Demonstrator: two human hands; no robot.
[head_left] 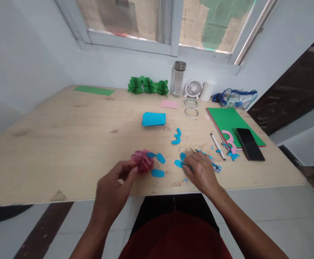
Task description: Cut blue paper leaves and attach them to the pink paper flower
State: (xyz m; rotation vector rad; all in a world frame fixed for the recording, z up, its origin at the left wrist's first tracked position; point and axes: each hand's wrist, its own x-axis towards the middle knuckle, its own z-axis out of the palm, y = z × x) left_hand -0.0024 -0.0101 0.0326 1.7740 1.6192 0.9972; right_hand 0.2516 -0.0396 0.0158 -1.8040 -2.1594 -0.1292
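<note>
Between the thumb and fingers of my left hand (121, 178) is a pink paper flower (144, 162), held just above the table near its front edge. Beside the flower lie several blue paper petals (158, 173), one of them touching or overlapping it. My right hand (200, 169) rests on the table with its fingers bent down over more blue paper petals (178, 163). Whether its fingertips grip one is hidden. Partly under that hand are blue scraps and what looks like a blue-handled cutting tool (216, 167).
A blue paper stack (154, 119) and a curved blue offcut (176, 136) lie ahead. Rightward are a white pen (218, 146), green sheets (233, 124) and a phone (250, 144). Along the wall stand green paper flowers (148, 86), a bottle (178, 80) and a small fan (194, 89).
</note>
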